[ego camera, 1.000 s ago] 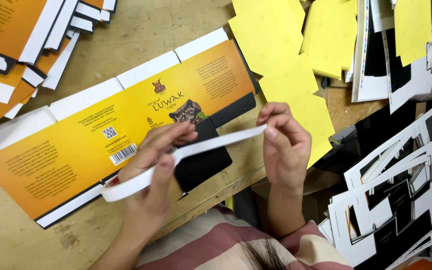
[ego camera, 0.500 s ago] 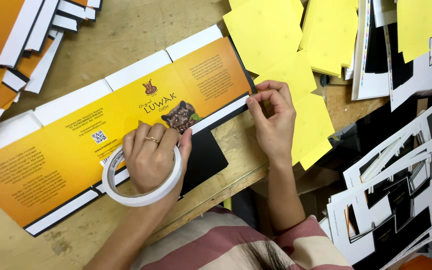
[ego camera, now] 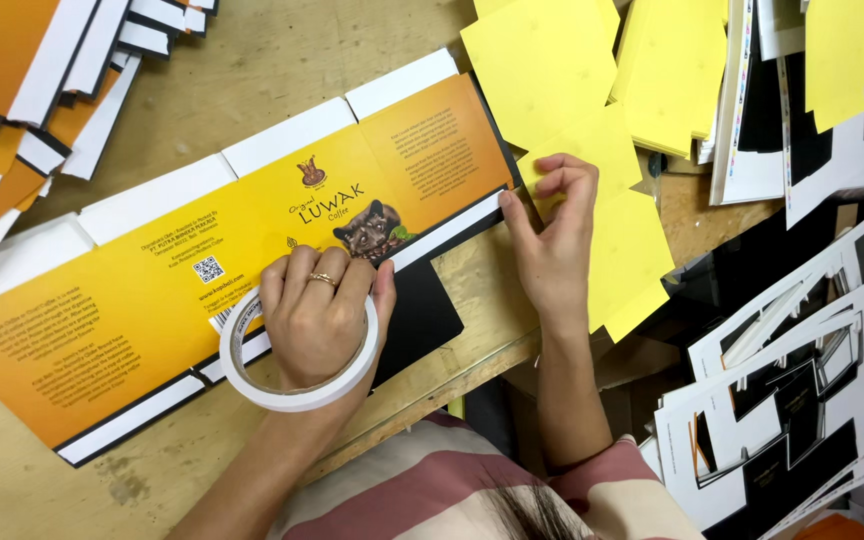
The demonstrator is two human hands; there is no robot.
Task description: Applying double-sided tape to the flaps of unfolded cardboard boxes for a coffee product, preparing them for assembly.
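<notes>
Resting on the work, the left hand (ego camera: 314, 322) lies knuckles up inside a white ring-shaped roll of adhesive tape (ego camera: 297, 392), which circles the hand like a loose bracelet; its fingers are curled and pressed down on the near edge of a flat, unfolded orange-yellow printed cardboard carton blank (ego camera: 202, 290). A strip of white tape (ego camera: 447, 228) runs from this hand along the blank's black-bordered near edge to the right hand (ego camera: 552, 240). The right hand's thumb tip presses the strip's far end at the blank's right corner, while its other fingers are loosely bent and rest on a yellow paper sheet (ego camera: 620, 250); it grips nothing. The blank lies diagonally across a pale wooden tabletop (ego camera: 252, 70), with white flaps along its far edge and a black flap (ego camera: 420, 315) jutting toward the table's near edge. Bare wood shows beyond the far flaps and in a narrow band between the black flap and the table edge. More yellow sheets (ego camera: 552, 60) crowd the upper right, touching the blank's right corner. A stack of similar orange and white blanks (ego camera: 22, 90) fills the upper left, apart from the worked blank. Black-and-white die-cut card pieces (ego camera: 792, 400) lie piled at lower right, beyond the table edge.
</notes>
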